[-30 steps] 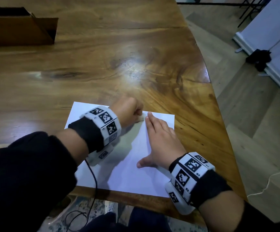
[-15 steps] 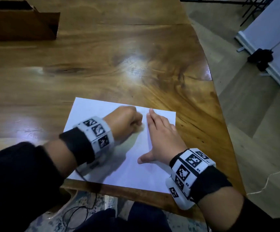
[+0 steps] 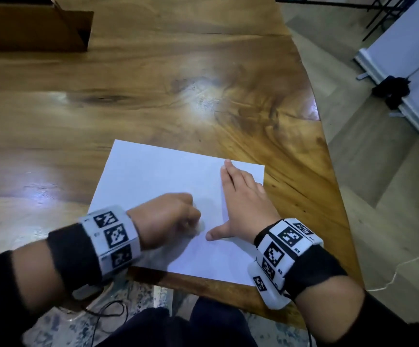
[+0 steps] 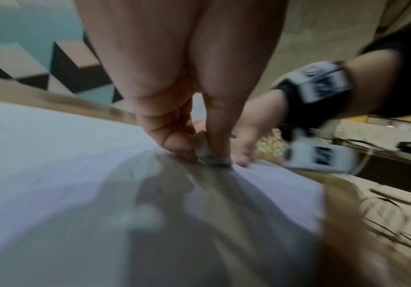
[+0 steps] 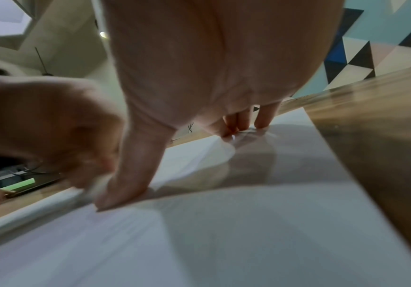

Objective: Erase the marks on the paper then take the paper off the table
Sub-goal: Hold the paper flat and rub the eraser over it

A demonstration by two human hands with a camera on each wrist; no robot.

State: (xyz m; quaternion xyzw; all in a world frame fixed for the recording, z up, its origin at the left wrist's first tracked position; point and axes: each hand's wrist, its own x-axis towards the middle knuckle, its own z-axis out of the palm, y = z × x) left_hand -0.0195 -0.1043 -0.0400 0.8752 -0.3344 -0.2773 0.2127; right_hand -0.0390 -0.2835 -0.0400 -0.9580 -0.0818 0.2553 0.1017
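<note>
A white sheet of paper (image 3: 158, 176) lies near the front right edge of the wooden table (image 3: 153, 83). My left hand (image 3: 170, 219) is curled over the sheet's near middle and pinches a small pale eraser (image 4: 210, 155) against the paper (image 4: 52, 165); the eraser (image 3: 199, 227) barely peeks out in the head view. My right hand (image 3: 241, 199) lies flat on the right part of the sheet, fingers straight and thumb spread, pressing the paper (image 5: 248, 223) down. No marks on the sheet are plain to see.
A brown cardboard box (image 3: 33, 23) stands at the table's far left. The table's curved right edge (image 3: 328, 151) drops to a tiled floor. A white panel with a dark object (image 3: 393, 88) is on the floor at right. Cables (image 3: 108, 314) hang below the near edge.
My left hand with the eraser has slid from the sheet's far edge back toward me, to beside my right thumb. The right hand has stayed pressed flat on the paper.
</note>
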